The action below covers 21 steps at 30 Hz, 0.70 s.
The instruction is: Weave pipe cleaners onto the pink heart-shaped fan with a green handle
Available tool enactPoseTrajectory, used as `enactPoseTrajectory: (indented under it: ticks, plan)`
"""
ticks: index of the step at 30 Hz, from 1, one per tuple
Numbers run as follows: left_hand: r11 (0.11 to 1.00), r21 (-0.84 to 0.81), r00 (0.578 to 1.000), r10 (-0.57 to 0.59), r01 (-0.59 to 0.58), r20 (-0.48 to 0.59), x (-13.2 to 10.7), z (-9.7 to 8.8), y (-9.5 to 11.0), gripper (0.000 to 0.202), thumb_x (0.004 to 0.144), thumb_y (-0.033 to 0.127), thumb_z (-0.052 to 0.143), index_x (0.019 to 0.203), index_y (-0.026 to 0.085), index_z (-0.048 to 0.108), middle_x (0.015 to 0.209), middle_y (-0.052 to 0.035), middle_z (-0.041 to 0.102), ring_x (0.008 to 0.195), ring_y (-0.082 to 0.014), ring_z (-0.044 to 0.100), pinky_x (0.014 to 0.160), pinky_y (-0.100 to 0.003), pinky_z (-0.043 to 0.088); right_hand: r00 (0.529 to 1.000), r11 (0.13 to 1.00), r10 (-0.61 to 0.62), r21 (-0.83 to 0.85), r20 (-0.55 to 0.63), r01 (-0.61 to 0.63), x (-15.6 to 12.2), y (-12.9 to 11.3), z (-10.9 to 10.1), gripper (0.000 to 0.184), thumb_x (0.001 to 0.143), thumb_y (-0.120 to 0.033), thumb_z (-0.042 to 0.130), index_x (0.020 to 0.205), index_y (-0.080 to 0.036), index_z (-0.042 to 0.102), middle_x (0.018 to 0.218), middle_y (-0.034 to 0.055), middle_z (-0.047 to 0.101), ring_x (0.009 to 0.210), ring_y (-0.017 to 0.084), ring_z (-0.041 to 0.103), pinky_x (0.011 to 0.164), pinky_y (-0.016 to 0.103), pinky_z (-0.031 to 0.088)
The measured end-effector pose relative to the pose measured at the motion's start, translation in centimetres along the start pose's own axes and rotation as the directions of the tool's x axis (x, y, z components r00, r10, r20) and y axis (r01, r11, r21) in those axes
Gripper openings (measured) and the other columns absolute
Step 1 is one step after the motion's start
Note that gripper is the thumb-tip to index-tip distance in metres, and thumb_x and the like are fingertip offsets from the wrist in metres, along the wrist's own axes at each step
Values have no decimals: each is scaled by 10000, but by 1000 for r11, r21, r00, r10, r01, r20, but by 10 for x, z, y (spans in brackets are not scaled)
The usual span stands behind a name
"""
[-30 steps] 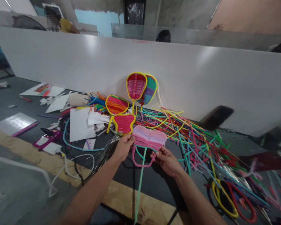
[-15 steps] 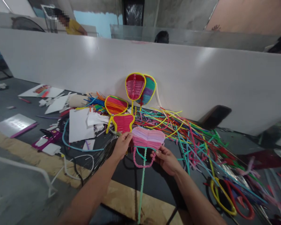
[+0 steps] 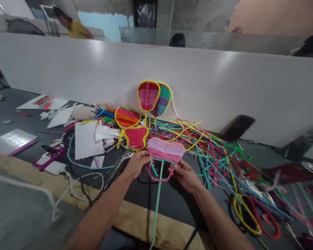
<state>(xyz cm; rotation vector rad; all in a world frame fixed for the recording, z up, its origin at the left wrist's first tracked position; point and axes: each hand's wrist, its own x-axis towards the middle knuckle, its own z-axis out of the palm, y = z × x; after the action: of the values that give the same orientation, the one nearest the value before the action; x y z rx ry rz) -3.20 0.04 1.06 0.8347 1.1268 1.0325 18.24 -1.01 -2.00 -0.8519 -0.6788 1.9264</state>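
Note:
Between my hands is a pipe-cleaner fan (image 3: 165, 149) banded in pink and lilac, with a pink twisted loop at its lower edge and a mint-green twisted stem (image 3: 158, 201) hanging down. My left hand (image 3: 138, 163) pinches its lower left edge. At the lower right edge, my right hand (image 3: 185, 173) grips it where the pink loop meets the panel. Just behind lies a red fan with a yellow rim (image 3: 136, 137), and an orange-red one (image 3: 127, 117) overlaps it. Two more yellow-rimmed fans (image 3: 148, 95) lean upright against the white partition.
Loose pipe cleaners (image 3: 198, 139) are heaped across the table's right side. Scissors with yellow and red handles (image 3: 263, 218) lie at front right. A dark phone (image 3: 238, 127) leans on the partition (image 3: 198, 76). White cards (image 3: 88, 140) and a purple glue gun (image 3: 50, 156) lie left. People are beyond the partition.
My left hand has shifted slightly down along the fan's left edge. The fan's panel looks a little raised and tilted, and its pink loop appears shallower.

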Motion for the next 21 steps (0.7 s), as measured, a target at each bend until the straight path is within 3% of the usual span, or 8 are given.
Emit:
enactPoseTrajectory:
  ticks: [3,8,12,21]
  plan:
    - [999,-44,1000,5,-5,3,0,0,2,301,572,323,782,700,135,585,569,27,588,514,-88,555,506,-200,398,1000,1000,6,4,-4,-6,0,-1,0,243,663,-230,777,820,-199,594,751,-17,671,680,110,651,646,231,510]
    - [988,-137,993,-55,69,103,-1,-1,2,295,623,360,768,716,141,593,603,30,598,526,-76,550,554,-203,437,1000,1000,-8,26,-21,9,1,-2,-4,255,646,-208,785,789,-188,575,773,-2,692,697,123,666,648,238,520]
    - [987,-104,978,-104,125,183,-1,-4,1,276,642,350,762,747,141,616,648,9,638,560,-88,581,583,-208,450,1000,998,-24,52,-12,25,1,-5,-3,264,641,-217,788,803,-187,583,785,9,701,685,120,667,624,222,516]
    - [995,-48,985,-78,86,151,-1,-1,3,338,606,406,774,713,126,617,644,-35,665,592,-138,630,558,-222,458,997,996,-75,55,23,73,1,-6,1,231,672,-226,768,810,-193,586,686,-26,656,585,87,615,582,203,494]
